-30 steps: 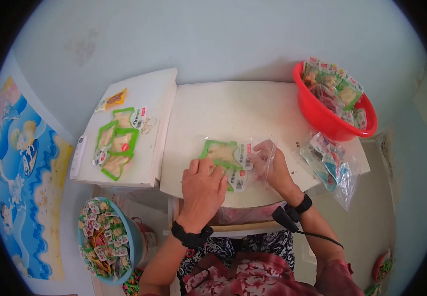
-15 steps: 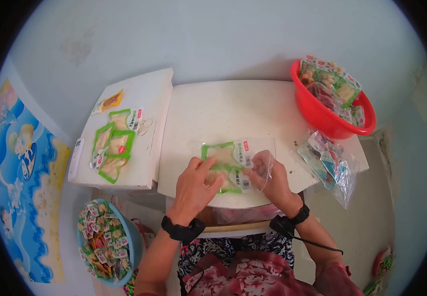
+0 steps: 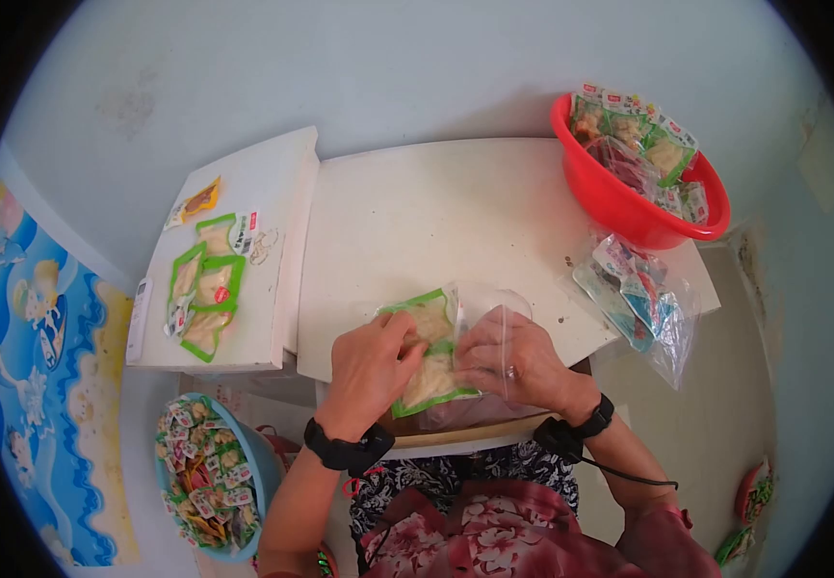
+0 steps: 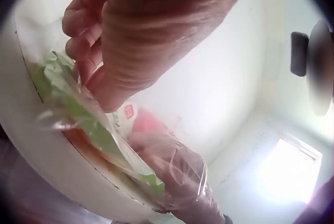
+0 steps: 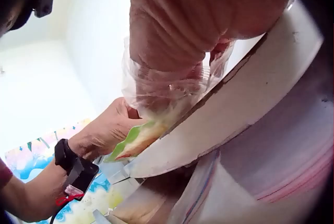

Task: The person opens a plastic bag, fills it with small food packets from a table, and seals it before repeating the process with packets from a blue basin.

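Two flat green-edged food packets [image 3: 429,383] lie side by side in a clear plastic bag [image 5: 172,86] at the table's front edge. My left hand [image 3: 367,371] is at their left side. In the left wrist view its thumb and bent fingers pinch the bagged packets from above. My right hand [image 3: 518,361] reaches inside the bag's right end, the film wrapped over its knuckles. Its curled fingers hold the label ends of the packets, and its fingertips are partly hidden. The packets tilt over the front edge, above clear plastic in the space below.
On the left table [image 3: 273,328] lie several green-edged packets [image 3: 215,284], a yellow packet [image 3: 203,196] and a slim white object [image 3: 138,323]. A red basin [image 3: 619,197] of packets stands back right, beside a clear bag of teal packets [image 3: 629,289]. A blue tub [image 3: 261,462] stands lower left.
Both hands have drawn the bagged packets nearer to the front edge. My right hand has moved deeper into the bag and now holds the packets' label ends.
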Available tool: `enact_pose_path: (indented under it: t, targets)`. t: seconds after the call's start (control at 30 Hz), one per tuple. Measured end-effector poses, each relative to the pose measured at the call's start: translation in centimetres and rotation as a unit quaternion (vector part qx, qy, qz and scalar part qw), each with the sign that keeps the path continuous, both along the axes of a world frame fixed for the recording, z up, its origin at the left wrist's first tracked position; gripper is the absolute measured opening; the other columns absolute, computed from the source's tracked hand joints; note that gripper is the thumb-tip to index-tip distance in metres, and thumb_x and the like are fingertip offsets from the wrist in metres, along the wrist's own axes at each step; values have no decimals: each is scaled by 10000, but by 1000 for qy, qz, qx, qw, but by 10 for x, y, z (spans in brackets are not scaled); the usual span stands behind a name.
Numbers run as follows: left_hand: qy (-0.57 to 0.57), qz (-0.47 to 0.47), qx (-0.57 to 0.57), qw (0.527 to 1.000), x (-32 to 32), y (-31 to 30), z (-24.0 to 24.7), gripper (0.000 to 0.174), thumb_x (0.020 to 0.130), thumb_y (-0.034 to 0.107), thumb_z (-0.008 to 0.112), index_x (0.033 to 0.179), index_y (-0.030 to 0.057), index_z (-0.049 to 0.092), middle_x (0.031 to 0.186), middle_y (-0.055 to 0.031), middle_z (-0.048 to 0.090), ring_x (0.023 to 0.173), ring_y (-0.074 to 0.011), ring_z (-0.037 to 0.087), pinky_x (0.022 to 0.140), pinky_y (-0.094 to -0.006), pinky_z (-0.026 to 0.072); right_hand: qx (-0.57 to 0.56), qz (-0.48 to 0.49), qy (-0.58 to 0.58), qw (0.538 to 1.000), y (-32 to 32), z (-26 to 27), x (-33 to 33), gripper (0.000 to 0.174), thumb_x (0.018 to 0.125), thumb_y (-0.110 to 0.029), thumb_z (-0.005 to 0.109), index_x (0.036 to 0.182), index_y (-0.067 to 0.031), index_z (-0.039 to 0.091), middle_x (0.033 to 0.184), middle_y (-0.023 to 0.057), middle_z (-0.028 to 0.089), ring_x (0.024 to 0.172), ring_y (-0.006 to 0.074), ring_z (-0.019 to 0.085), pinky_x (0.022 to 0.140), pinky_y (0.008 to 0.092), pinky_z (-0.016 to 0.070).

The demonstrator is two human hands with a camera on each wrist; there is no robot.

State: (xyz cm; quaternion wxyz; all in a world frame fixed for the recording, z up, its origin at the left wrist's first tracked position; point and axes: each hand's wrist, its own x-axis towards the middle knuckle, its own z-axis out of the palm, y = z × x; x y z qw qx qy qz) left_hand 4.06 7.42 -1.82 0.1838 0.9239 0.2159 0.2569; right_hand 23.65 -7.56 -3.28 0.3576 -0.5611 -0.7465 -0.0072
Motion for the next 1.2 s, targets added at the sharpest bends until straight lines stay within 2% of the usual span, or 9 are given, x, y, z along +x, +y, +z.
enact_pose_path:
  t: [0.13, 0.23, 0.33, 0.43, 0.63, 0.8, 1.1, 1.13, 1.2]
  targets:
    - [9, 70, -88, 994, 6, 0, -6, 217, 849, 170, 783, 920, 71, 603, 760, -61, 633, 632, -244, 620, 580, -385, 473, 4, 16, 12, 1000, -3, -1, 9, 151, 859, -256, 765, 870, -108, 738, 1017, 28, 721, 943, 269, 639, 812, 418, 531]
    - [22, 105, -112, 988, 6, -7, -9, 219, 840, 153, 785, 948, 71, 613, 741, -53, 619, 616, -242, 603, 588, -381, 482, -46, -29, 134, 990, -14, -12, 14, 127, 867, -224, 768, 895, -103, 745, 1015, 32, 724, 932, 263, 633, 812, 407, 533]
    - [-32, 96, -77, 992, 5, -9, -16, 229, 840, 118, 782, 1003, 57, 633, 808, -74, 633, 649, -237, 605, 597, -375, 494, -50, -102, 120, 986, -18, -12, 15, 128, 857, -171, 772, 961, -100, 749, 1060, 35, 728, 902, 265, 622, 799, 408, 531]
    - [-52, 65, 16, 996, 1, -8, -11, 271, 839, 80, 769, 1073, 34, 641, 902, -101, 641, 704, -241, 621, 612, -371, 510, 77, -137, 41, 987, -10, -6, 3, 187, 833, -130, 780, 1014, -107, 741, 1089, 34, 722, 862, 272, 606, 768, 414, 523]
    - [-127, 106, -163, 973, -17, -1, -19, 336, 917, 22, 702, 1249, 4, 646, 1045, -102, 686, 839, -170, 676, 660, -299, 555, 30, -86, -26, 995, -12, -6, 9, 200, 818, -32, 723, 1005, -101, 726, 1055, 48, 711, 823, 293, 591, 741, 421, 512]
    - [-196, 101, -122, 968, -62, -10, -11, 291, 964, -3, 652, 1255, -7, 660, 1012, -88, 706, 794, -131, 695, 664, -274, 560, 102, -134, 204, 964, -31, -25, 12, 288, 788, 143, 597, 996, -34, 687, 1013, 134, 692, 856, 325, 640, 782, 382, 531]
    - [-302, 258, 72, 915, -126, 1, 21, 165, 935, -10, 699, 1099, -2, 680, 955, -85, 696, 719, -125, 634, 666, -266, 520, 130, -228, 422, 868, -50, -30, 0, 180, 966, 66, 508, 1027, -6, 660, 1053, 69, 631, 825, 117, 575, 740, 243, 477]
    - [-294, 285, 80, 909, -135, 6, 24, 206, 906, -19, 710, 1106, 5, 669, 970, -86, 694, 772, -159, 611, 726, -299, 519, 145, -250, 423, 859, -47, -25, -6, 165, 978, 32, 517, 1017, -41, 660, 993, 24, 618, 769, 83, 542, 687, 225, 414]
    - [-257, 331, 158, 894, -146, 19, 43, 239, 880, -35, 707, 1111, 11, 668, 995, -88, 691, 836, -189, 614, 779, -319, 513, 140, -250, 428, 857, -48, -25, -6, 160, 978, 25, 521, 1016, -42, 661, 994, 24, 623, 766, 82, 541, 687, 225, 414]
